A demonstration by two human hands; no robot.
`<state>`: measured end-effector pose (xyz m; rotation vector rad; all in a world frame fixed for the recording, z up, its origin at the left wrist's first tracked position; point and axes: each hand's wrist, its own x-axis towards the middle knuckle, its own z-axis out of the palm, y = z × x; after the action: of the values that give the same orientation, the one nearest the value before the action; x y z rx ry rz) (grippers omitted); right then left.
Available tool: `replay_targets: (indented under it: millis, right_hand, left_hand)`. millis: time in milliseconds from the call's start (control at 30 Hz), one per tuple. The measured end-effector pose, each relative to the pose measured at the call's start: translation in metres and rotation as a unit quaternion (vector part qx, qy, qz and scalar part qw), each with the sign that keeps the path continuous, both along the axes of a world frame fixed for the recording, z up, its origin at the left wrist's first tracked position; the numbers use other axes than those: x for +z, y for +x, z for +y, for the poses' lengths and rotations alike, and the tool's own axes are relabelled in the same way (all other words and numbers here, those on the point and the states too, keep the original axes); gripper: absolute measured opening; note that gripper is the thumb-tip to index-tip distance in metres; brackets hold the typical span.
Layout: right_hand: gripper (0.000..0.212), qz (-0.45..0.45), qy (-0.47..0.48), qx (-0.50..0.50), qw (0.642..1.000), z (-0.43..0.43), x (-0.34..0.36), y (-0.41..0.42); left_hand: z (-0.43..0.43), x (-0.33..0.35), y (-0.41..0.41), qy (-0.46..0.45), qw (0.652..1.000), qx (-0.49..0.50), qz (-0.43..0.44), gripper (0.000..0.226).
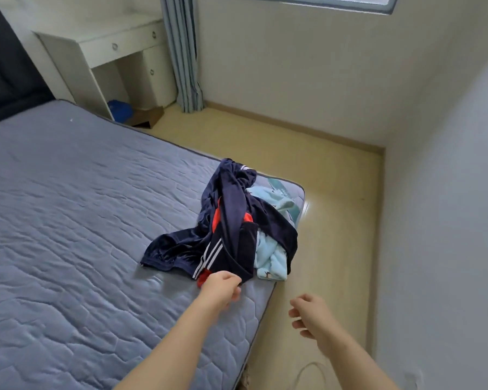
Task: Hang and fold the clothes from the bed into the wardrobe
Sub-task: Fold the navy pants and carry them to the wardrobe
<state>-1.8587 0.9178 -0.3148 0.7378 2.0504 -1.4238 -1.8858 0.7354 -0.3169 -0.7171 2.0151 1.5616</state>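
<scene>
A crumpled navy garment [231,220] with white stripes and orange-red patches lies in a heap near the right edge of the bed [68,220]. A light blue garment [271,257] is tangled under and beside it. My left hand [223,285] pinches the near hem of the navy garment. Off the bed's edge, my right hand [310,315] hovers over the floor with loosely curled fingers and holds nothing. No wardrobe is in view.
The bed has a quilted grey-blue cover and a dark headboard [6,66] at the far left. A white desk [104,52] with drawers stands beyond it, beside a grey curtain [183,52]. Pale wooden floor [321,178] runs between the bed and the wall.
</scene>
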Motion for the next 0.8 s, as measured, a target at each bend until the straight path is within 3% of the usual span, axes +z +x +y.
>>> replay_targets:
  millis: [133,333,667,800]
  right_hand:
    - [0.014,0.01,-0.033,0.017,0.999,-0.016,-0.004,-0.067]
    - [0.015,-0.047,-0.038,0.094,0.994,-0.029,-0.038,-0.146]
    - [0.012,-0.157,0.014,0.263,0.952,-0.032,-0.108,-0.287]
    - [0.015,-0.162,0.022,0.271,0.949,-0.032,-0.13,-0.342]
  left_hand:
    - [-0.013,-0.004,-0.057,-0.012,0.999,0.039,-0.032,0.016]
    - [-0.022,-0.031,-0.105,-0.002,0.989,0.104,-0.105,0.015]
    - [-0.008,-0.108,-0.19,-0.002,0.931,0.286,-0.228,0.013]
    - [0.004,-0.141,-0.224,0.011,0.909,0.308,-0.279,0.021]
